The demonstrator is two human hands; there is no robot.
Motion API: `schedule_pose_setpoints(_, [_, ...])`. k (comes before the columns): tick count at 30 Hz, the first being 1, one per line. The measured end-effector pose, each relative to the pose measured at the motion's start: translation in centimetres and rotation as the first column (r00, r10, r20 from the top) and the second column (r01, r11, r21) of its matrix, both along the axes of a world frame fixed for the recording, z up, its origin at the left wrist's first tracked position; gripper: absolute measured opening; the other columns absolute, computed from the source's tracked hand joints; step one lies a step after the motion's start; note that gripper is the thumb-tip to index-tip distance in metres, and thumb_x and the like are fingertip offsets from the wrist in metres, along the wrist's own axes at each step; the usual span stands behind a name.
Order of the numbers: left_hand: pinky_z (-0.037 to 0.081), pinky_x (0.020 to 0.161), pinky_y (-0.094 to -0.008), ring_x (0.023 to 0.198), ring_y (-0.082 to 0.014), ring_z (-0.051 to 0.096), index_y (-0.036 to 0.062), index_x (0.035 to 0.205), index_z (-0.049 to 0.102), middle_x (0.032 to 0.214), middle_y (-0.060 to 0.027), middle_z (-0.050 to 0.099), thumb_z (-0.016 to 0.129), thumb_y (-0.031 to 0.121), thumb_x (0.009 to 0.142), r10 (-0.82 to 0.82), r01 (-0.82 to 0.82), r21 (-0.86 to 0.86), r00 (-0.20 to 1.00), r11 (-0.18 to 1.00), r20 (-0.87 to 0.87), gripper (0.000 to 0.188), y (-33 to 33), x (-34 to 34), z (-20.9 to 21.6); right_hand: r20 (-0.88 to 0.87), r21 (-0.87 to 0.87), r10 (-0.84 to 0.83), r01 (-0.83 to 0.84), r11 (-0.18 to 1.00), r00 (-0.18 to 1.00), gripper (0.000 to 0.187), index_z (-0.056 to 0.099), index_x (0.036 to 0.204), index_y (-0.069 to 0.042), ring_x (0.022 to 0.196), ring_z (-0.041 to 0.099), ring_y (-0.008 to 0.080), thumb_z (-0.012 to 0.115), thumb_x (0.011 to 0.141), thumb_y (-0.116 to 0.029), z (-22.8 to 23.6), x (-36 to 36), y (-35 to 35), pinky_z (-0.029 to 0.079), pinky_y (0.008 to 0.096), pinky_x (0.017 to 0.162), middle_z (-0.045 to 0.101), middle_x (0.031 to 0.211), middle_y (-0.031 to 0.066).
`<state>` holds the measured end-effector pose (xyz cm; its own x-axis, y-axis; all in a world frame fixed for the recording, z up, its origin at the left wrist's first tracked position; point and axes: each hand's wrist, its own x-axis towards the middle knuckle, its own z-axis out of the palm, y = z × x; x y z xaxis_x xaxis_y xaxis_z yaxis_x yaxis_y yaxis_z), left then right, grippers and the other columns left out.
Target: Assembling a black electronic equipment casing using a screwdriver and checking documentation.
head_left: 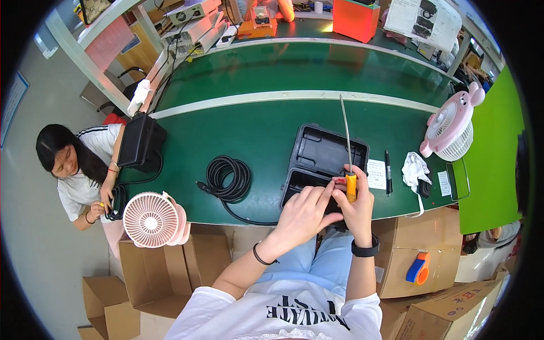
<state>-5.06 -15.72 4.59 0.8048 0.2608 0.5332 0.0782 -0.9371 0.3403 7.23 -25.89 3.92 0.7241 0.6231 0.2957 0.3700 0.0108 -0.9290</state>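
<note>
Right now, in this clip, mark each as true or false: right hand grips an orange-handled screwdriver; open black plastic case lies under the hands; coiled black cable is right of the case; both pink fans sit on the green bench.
1. The right hand grips the orange-handled screwdriver: true.
2. The open black plastic case lies under the hands: true; the left hand is over it too.
3. The coiled black cable is right of the case: false, left.
4. Both fans sit on the green bench: false; the near pink fan is off its front edge.
</note>
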Motion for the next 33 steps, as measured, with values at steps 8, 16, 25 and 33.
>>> schedule_pose_setpoints(8, [0.055, 0.066, -0.0346, 0.089, -0.0229, 0.064, 0.0111, 0.121, 0.069, 0.11, -0.0022, 0.069, 0.068, 0.069, 0.074, 0.008, 0.004, 0.05, 0.968, 0.999, -0.249, 0.075, -0.5, -0.7, -1.0, -0.142, 0.123, -0.029, 0.047, 0.991, 0.989, 0.034, 0.053, 0.134, -0.005, 0.074, 0.062, 0.0065, 0.06, 0.101, -0.015, -0.3, 0.2, -0.2, 0.048, 0.0191, 0.053, 0.073, 0.099, 0.0064])
schedule_pose_setpoints(16, [0.05, 0.072, -0.0373, 0.08, -0.0265, 0.062, 0.008, 0.083, 0.071, 0.078, -0.0085, 0.067, 0.068, 0.073, 0.072, 0.094, -0.054, 0.112, 0.916, 0.992, -0.391, 0.066, 0.5, -1.4, 0.9, -0.203, 0.256, -0.328, 0.373, 0.892, 0.923, 0.035, 0.05, 0.133, -0.006, 0.085, 0.059, 0.0043, 0.061, 0.1, -0.011, -1.2, 3.6, -0.2, 0.045, 0.015, 0.052, 0.066, 0.119, 0.0095])
schedule_pose_setpoints(25, [0.051, 0.071, -0.0382, 0.072, -0.0255, 0.063, 0.0053, 0.081, 0.064, 0.07, -0.0086, 0.063, 0.076, 0.066, 0.069, 0.02, 0.017, 0.111, 0.944, 0.994, -0.329, 0.063, 1.8, -2.2, 0.1, 0.088, -0.034, -0.317, 0.321, 0.946, 0.944, 0.041, 0.05, 0.13, -0.015, 0.091, 0.06, 0.0073, 0.071, 0.095, -0.023, -4.8, 9.4, 1.0, 0.047, 0.0183, 0.056, 0.063, 0.121, 0.0005])
schedule_pose_setpoints(33, [0.054, 0.059, -0.0323, 0.066, -0.0226, 0.064, 0.0045, 0.071, 0.061, 0.062, -0.007, 0.061, 0.074, 0.066, 0.068, 0.017, 0.033, 0.145, 0.944, 0.989, -0.331, 0.063, 1.2, -3.0, -1.3, -0.019, 0.053, -0.123, 0.124, 0.991, 0.992, 0.033, 0.049, 0.121, -0.011, 0.079, 0.054, 0.0059, 0.067, 0.094, -0.005, -1.6, 7.9, 0.4, 0.043, 0.0187, 0.057, 0.064, 0.113, 0.0051])
